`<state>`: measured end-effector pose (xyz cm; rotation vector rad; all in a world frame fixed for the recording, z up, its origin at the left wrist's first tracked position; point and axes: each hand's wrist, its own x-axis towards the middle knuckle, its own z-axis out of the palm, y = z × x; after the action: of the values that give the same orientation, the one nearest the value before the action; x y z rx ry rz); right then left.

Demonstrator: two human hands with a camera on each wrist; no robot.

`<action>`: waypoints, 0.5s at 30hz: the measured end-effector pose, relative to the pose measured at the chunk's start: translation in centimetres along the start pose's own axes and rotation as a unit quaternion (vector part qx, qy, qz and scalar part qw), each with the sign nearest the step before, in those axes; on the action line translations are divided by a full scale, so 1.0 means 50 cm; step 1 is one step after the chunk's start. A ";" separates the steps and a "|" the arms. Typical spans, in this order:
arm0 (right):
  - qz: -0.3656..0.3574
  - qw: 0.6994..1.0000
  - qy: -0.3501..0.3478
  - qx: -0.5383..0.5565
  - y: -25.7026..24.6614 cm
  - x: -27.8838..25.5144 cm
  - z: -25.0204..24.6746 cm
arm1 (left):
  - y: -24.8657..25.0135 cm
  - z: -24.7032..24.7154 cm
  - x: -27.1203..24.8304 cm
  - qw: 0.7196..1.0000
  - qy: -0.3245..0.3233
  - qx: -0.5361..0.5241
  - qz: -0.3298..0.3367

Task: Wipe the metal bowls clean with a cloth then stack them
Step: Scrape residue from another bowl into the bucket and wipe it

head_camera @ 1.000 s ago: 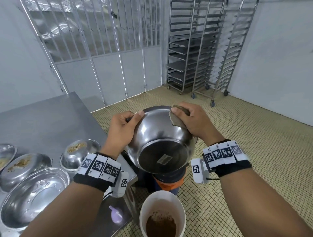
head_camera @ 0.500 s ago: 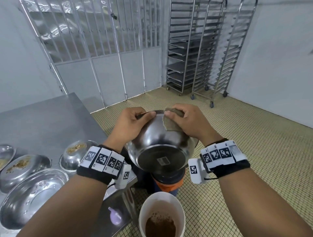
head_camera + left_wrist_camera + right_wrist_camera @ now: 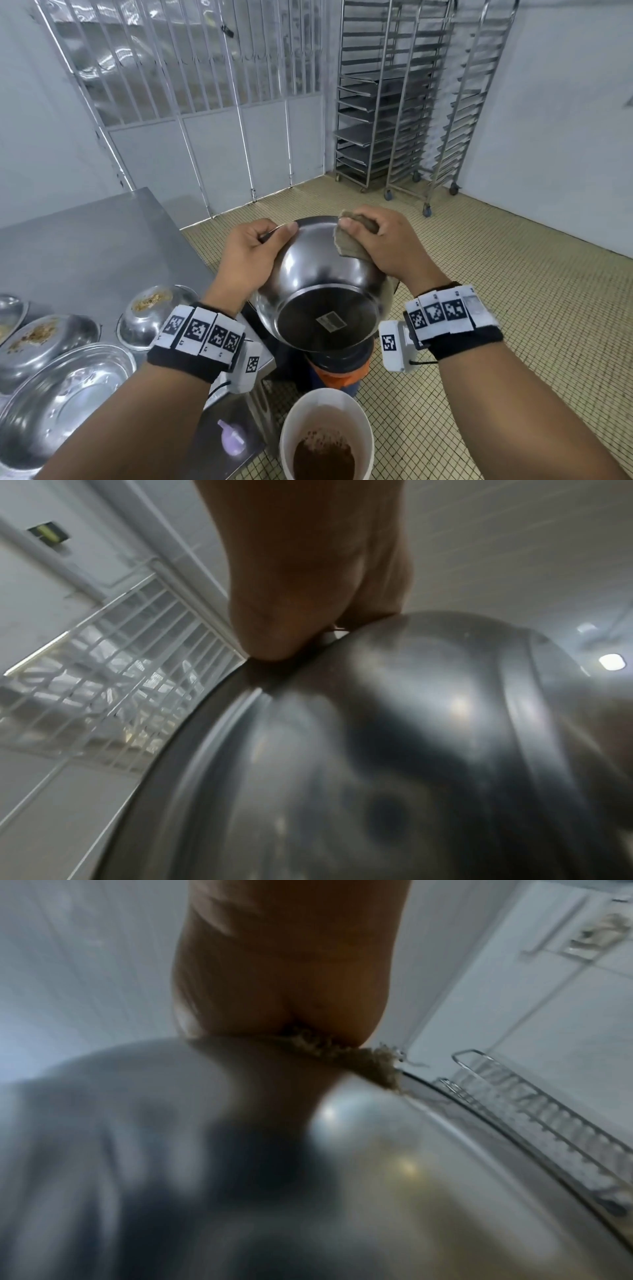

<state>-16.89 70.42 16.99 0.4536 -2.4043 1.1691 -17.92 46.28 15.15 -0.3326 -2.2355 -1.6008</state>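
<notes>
Both hands [image 3: 251, 251] raised, fingers [image 3: 346, 224] seemingly curled

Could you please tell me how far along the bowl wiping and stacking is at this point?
Done: possibly one; the large bowl nearest on the steel table looks free of residue.
In hand: the left hand grips the rim of a tilted bowl while the right hand presses the cloth at its rim.
Left: two table bowls hold crumbs; nothing is stacked.

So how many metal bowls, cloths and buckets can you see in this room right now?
Metal bowls: 5, one held, four on the table
Cloths: 1
Buckets: 1
Total: 7
</notes>
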 end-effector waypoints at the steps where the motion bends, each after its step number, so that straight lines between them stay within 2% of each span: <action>1: 0.021 0.999 0.016 0.019 0.013 -0.006 -0.001 | -0.005 -0.006 0.001 0.999 0.022 -0.029 -0.015; 3: 0.078 0.993 0.039 0.075 0.043 -0.027 0.003 | -0.023 -0.022 0.005 0.994 0.056 -0.090 -0.035; 5: 0.109 0.987 0.048 0.104 0.062 -0.043 0.011 | -0.044 -0.032 0.007 0.994 0.058 -0.094 -0.029; 8: 0.088 0.993 0.029 0.072 0.049 -0.034 0.005 | -0.048 -0.028 0.001 0.997 0.043 -0.066 -0.011; 11: 0.029 0.999 -0.021 -0.004 0.010 -0.007 -0.009 | -0.029 -0.012 -0.002 0.999 0.017 -0.029 0.004; 13: -0.002 1.000 -0.019 -0.009 -0.002 0.002 -0.013 | -0.020 -0.004 -0.004 1.000 0.009 -0.028 0.005; 15: 0.014 1.000 -0.009 0.012 0.008 -0.001 -0.017 | -0.030 -0.005 -0.004 0.997 0.023 -0.067 -0.022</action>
<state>-16.82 71.33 17.17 0.4405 -2.4210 1.2132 -18.33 45.54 13.85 -0.2808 -2.1205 -1.7678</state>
